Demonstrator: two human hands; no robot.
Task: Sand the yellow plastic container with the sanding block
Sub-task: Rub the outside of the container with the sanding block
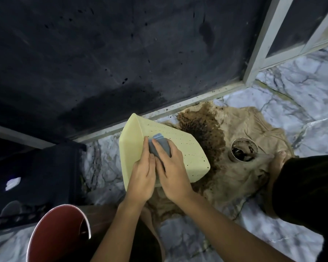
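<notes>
Two forearms reach up from the bottom edge, beside one red bucket (59,235) at the floor's lower left. One marbled floor (301,95) carries everything, with a dark wall along its far edge. One tan cloth (240,167) lies spread on the floor right of centre, stained brown near the wall. One yellow container (180,148) rests tipped on the cloth's left edge, its speckled side facing up. One small cup (243,149) of dark liquid stands on the cloth, near the container. One grey block (159,146) lies on the container's side. Left hand (142,173) and right hand (171,172), touching each other, both press curled fingers onto the block.
</notes>
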